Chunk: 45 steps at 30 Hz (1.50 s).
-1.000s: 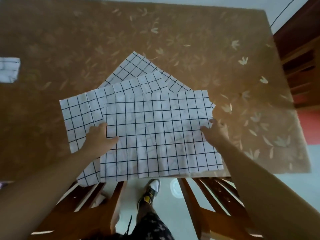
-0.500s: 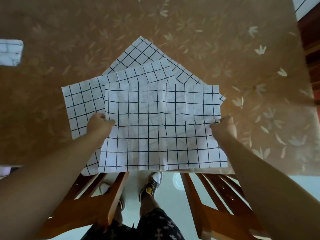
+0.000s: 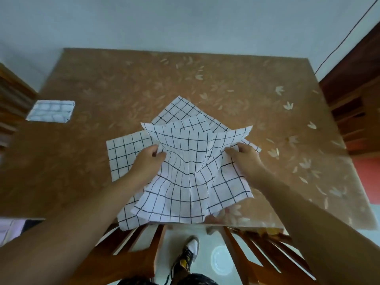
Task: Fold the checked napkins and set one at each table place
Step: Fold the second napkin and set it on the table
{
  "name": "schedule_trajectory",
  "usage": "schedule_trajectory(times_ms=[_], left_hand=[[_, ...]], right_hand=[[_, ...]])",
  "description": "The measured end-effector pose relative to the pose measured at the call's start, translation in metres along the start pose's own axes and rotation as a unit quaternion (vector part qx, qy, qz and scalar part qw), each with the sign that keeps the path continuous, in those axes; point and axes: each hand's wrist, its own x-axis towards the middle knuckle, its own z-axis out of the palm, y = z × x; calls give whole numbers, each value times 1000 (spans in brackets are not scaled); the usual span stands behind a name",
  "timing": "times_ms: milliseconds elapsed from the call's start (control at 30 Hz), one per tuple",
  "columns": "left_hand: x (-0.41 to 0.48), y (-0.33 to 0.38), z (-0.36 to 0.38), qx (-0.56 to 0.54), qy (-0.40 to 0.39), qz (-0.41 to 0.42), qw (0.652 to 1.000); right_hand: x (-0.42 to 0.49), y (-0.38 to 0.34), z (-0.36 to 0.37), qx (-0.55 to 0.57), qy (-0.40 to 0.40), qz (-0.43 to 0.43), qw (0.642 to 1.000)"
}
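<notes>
A white napkin with a black check [image 3: 191, 177] is lifted off the pile at the near edge of the brown table [image 3: 226, 89]. It sags in the middle with its far corners sticking up. My left hand [image 3: 148, 159] pinches its left edge and my right hand [image 3: 244, 157] pinches its right edge. Under it lie other checked napkins [image 3: 125, 153], spread flat and overlapping, one pointing away from me. A folded checked napkin [image 3: 51, 111] lies at the table's far left edge.
Two wooden chairs [image 3: 127, 260] stand tucked under the near edge, with my foot between them. A dark wooden shelf unit [image 3: 353, 112] stands to the right of the table. Another wooden chair [image 3: 12, 103] stands at the left.
Both hands have lifted the top napkin off the pile and drawn its sides together, so it now sags and creases. The camera has tilted up, showing the whole table.
</notes>
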Motion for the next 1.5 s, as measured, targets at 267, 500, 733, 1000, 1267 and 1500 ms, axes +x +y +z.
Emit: schedule_trajectory(times_ms=[267, 500, 733, 1000, 1267, 1500], left_hand=[[-31, 74, -31, -89, -97, 3, 991], [-46, 92, -59, -126, -114, -7, 985], [-57, 101, -66, -176, -98, -17, 979], [-55, 96, -66, -154, -33, 30, 987], [-58, 97, -91, -231, -30, 37, 972], [-79, 82, -148, -385, -12, -34, 922]], right_hand=[[-53, -97, 50, -51, -123, -119, 984], [-84, -137, 59, -109, -206, -214, 949], [-101, -141, 61, -155, -268, -250, 918], [-111, -128, 62, -186, -280, -191, 922], [-81, -107, 54, 82, -108, -65, 989], [-44, -89, 71, 211, -201, 37, 956]])
